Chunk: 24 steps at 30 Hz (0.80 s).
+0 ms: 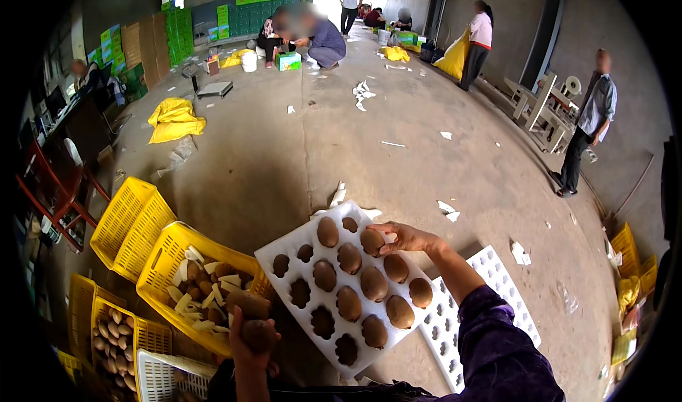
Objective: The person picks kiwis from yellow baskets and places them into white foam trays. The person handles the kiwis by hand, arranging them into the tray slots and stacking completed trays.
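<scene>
A white foam tray (pixel 308 316) with scalloped hollows lies before me, and brown kiwifruit (pixel 374 283) fill many of its hollows. Several hollows along its left side are vacant, as is one near the top corner. My right hand (pixel 397 238) has its fingers around a kiwifruit (pixel 372 241) seated at the tray's upper right. At the lower left, my left hand (pixel 250 332) holds kiwifruit (pixel 258 336), one against the palm and another above it. Just beyond that hand stands a yellow plastic crate (pixel 154 290) of kiwifruit mixed with pale foam pieces.
A second foam tray (pixel 487 263) lies under the first, to the right. Another yellow crate (pixel 128 226), a crate of small brown fruit (pixel 113 343) and a white basket (pixel 160 367) stand left. Foam scraps (pixel 447 210) litter the concrete floor. A person (pixel 591 119) stands at the right.
</scene>
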Motion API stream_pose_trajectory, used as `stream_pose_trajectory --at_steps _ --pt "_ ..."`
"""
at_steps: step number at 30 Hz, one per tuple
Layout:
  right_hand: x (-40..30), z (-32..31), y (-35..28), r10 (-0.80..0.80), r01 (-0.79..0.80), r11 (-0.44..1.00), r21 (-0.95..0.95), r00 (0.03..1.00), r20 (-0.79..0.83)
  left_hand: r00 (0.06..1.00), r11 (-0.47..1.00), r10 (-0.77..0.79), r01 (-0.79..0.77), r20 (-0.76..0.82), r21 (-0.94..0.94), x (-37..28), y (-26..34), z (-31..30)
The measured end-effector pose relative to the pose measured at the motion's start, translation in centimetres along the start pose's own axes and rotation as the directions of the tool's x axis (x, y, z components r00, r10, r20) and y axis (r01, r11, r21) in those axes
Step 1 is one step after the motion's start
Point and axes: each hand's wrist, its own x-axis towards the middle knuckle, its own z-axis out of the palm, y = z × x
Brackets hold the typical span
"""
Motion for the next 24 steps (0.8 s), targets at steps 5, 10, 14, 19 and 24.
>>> stream_pose_trajectory --at_steps 5,10,14,19,24 --pt "0.5 -1.1 -1.5 0.039 -0.03 0.996 -0.083 0.993 0.109 0.998 0.999 -0.046 0.046 0.029 0.013 -0.1 0.2 0.2" --pt "4.6 -0.8 -2.3 0.303 -0.285 0.951 0.119 0.936 -0.182 0.998 1.0 -0.006 0.007 -0.07 0.012 -0.8 0.4 -0.7" --pt "8.4 -0.3 4.9 0.503 -0.531 0.847 0.004 0.8 -0.327 1.0 1.0 0.004 -0.005 0.004 0.024 0.2 -0.3 -0.2" --pt "9.9 3.4 1.4 0.491 -0.604 0.773 -0.194 0.764 -0.418 0.996 0.999 0.047 -0.045 -0.081 0.023 -0.7 0.5 -1.3" --pt "9.3 3.9 -0.2 0.459 -0.639 0.727 -0.252 0.724 -0.515 0.999 1.0 -0.022 0.021 -0.026 -0.015 0.6 -0.1 -1.6"
